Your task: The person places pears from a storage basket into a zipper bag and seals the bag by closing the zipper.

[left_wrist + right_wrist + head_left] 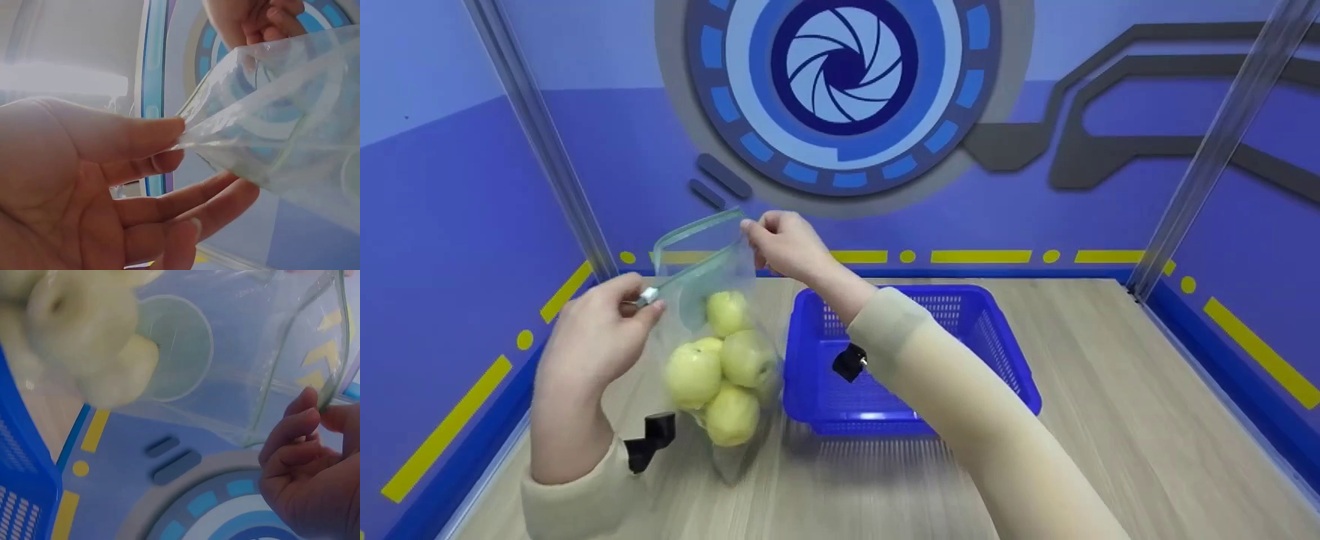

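A clear zip bag (696, 292) with a green-edged mouth stands upright left of centre, and several yellow-green apples (733, 415) fill its lower part. At the mouth's left corner, beside a white slider (647, 297), my left hand (596, 330) pinches the plastic between thumb and index finger; its other fingers extend below the edge in the left wrist view. The opposite corner is pinched by my right hand (789, 244), its remaining fingers curled. Between the hands the bag's mouth gapes apart. A pale round patch (183, 349) shows on the bag's side in the right wrist view.
Just right of the bag, a blue plastic basket (802, 352) with perforated walls sits on the wooden table (1102, 420), partly behind my right forearm. Blue printed panels (607, 135) enclose the table at the back and both sides.
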`<state>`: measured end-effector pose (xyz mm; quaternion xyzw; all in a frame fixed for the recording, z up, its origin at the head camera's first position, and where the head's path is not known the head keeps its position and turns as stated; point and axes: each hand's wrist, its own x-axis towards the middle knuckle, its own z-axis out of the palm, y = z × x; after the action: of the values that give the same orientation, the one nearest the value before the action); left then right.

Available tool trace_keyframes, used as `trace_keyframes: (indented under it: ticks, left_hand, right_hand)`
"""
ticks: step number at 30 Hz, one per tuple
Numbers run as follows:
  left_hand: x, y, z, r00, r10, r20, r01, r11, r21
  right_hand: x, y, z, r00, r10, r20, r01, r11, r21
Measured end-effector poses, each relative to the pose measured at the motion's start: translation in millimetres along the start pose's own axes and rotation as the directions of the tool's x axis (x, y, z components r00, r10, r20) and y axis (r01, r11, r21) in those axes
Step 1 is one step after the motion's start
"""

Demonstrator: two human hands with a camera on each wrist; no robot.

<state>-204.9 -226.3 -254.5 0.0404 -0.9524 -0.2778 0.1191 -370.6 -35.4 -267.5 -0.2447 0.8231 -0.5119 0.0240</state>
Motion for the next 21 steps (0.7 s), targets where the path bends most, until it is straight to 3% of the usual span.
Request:
trace_keyframes:
  ticks: [4, 8, 10, 14, 18, 21]
  left_hand:
    - [2.5, -16.8, -1.8, 0.994, -0.056, -0.099, 0.045, 0.993, -0.112]
    - [9.6, -30.7, -1.3, 0.970, -0.150, -0.191, 0.107, 0.970, -0.218]
    - [13.1, -37.0, -1.4, 0.959, -0.193, -0.209, 0.131, 0.952, -0.278]
    - [17.2, -47.6, -0.6, 0.938, -0.260, -0.230, 0.154, 0.906, -0.394]
    - [19.9, -55.0, -0.3, 0.925, -0.288, -0.249, 0.156, 0.883, -0.443]
    - [21.7, -60.0, -3.6, 0.928, -0.275, -0.253, 0.142, 0.886, -0.442]
  right_hand:
    - [3.9, 10, -4, 0.993, -0.122, -0.001, 0.120, 0.973, -0.198]
    - [6.9, 22, -12, 0.985, -0.139, 0.098, 0.167, 0.904, -0.395]
    - [8.1, 28, -16, 0.979, -0.146, 0.142, 0.195, 0.874, -0.446]
    - [10.3, 38, -25, 0.944, -0.188, 0.272, 0.301, 0.829, -0.472]
    - [10.5, 42, -29, 0.908, -0.160, 0.388, 0.333, 0.836, -0.436]
    - [10.9, 42, -35, 0.913, -0.158, 0.376, 0.311, 0.866, -0.391]
